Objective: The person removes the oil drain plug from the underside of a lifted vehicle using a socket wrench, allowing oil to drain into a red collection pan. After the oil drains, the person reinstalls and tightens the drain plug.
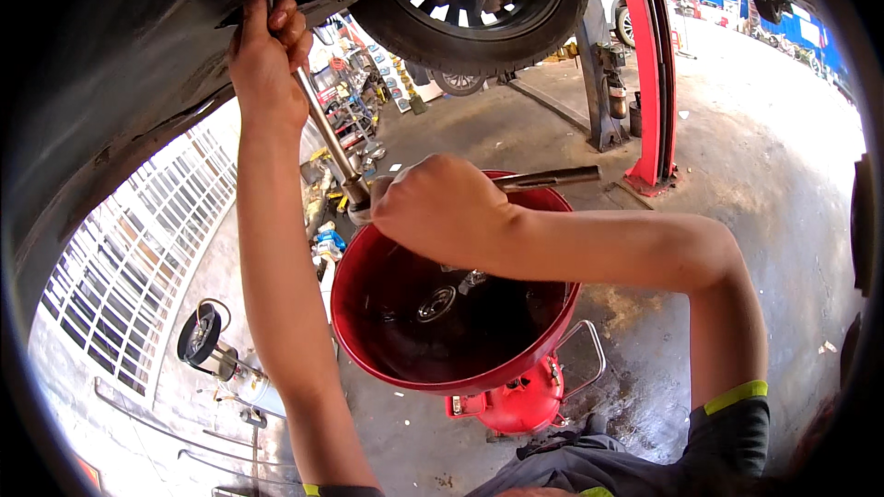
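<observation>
My left hand (267, 51) is raised to the dark underside of a car (138, 46), its fingers wrapped round the upper end of a long metal extension bar (327, 133). The bar slants down to the head of a ratchet wrench, where my right hand (447, 207) is closed in a fist. To the right of that fist the ratchet wrench's handle (557, 178) sticks out. What the bar's top end meets is hidden by my left fingers and shadow. Below my right hand stands a wide red oil drain pan (451, 382), dark inside, with a round metal piece (436, 304) in it.
A car wheel (474, 51) hangs ahead, close above. Beyond it rises a red lift post (650, 83). The drain pan sits over a red tank (525, 400) with a metal handle. At left are a white grille (138, 248) and a cylindrical container (235, 373). Tools clutter the far floor.
</observation>
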`<state>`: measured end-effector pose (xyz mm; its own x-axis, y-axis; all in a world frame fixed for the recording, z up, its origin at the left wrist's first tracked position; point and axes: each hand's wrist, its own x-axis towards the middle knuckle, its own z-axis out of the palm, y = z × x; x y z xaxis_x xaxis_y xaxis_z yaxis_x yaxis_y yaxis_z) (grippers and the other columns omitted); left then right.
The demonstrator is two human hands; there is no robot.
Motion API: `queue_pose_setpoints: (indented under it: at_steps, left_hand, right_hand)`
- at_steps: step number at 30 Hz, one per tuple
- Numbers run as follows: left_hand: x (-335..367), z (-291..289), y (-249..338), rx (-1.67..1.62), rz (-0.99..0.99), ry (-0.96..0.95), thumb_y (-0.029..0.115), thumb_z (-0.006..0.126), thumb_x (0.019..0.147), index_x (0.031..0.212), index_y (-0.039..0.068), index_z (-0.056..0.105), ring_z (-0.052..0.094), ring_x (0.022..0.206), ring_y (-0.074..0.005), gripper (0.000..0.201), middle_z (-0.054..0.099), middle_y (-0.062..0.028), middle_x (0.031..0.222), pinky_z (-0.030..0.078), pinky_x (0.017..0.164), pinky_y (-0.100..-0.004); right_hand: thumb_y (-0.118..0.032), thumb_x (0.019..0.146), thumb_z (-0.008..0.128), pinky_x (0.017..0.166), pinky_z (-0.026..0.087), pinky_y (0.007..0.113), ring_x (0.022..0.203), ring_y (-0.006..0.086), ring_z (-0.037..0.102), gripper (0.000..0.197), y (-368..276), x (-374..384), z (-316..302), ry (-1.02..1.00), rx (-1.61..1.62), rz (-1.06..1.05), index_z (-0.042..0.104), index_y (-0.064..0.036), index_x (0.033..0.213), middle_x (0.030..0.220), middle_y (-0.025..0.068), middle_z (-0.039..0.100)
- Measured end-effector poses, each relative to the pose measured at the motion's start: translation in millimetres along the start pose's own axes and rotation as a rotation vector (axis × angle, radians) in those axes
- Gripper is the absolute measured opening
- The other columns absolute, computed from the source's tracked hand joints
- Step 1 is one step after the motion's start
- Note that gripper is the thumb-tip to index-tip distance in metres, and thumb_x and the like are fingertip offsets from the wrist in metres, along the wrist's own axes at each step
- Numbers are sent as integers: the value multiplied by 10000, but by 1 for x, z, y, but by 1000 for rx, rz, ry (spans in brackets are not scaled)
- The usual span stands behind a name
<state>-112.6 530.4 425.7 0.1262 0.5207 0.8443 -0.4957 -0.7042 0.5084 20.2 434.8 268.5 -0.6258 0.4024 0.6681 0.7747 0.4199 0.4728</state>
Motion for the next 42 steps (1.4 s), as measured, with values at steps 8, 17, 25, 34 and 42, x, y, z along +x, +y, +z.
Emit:
queue_pose_setpoints:
  at_steps: [8, 17, 25, 34, 42]
  left_hand:
    - [-37, -13, 10, 26, -91, -55, 417, 453, 1074, 1173, 25, 580, 310, 557, -65, 423, 424, 32, 733, 245, 480, -234]
    - [-52, 2, 2, 242, -150, 34, 498, 410, 1073, 796, 159, 396, 209, 475, -67, 438, 275, 60, 596, 170, 441, -270]
    - [-17, -1, 3, 223, 55, -6, 358, 435, 1090, 953, 99, 517, 274, 518, -65, 304, 358, 47, 658, 222, 452, -248]
    - [-10, -2, 5, 297, 52, 4, 363, 450, 1086, 933, 100, 522, 271, 515, -61, 312, 357, 54, 661, 214, 455, -251]
    - [-17, 5, 5, 317, 35, 97, 338, 478, 1080, 937, 83, 539, 291, 527, -62, 299, 370, 52, 651, 221, 462, -250]
  right_hand:
    - [-442, 917, 615, 559, 554, 395, 669, 296, 717, 433, 0, 17, 13, -46, 153, 9, 649, -15, 979, 734, 117, 701]
    - [-277, 880, 630, 564, 548, 380, 707, 255, 718, 268, 3, 1, -11, -110, 50, 112, 661, -39, 999, 794, 93, 683]
    - [-200, 822, 648, 535, 438, 264, 598, 112, 562, 272, -29, -85, -68, -168, -282, 231, 666, -44, 1044, 781, 1, 564]
    - [-200, 794, 653, 452, 455, 298, 540, 135, 608, 137, 0, -64, -67, 22, -234, 111, 600, -74, 785, 615, -3, 591]
    - [-186, 792, 629, 467, 491, 358, 498, 207, 635, 115, 42, -66, -24, 144, -163, -2, 617, -72, 783, 563, 33, 621]
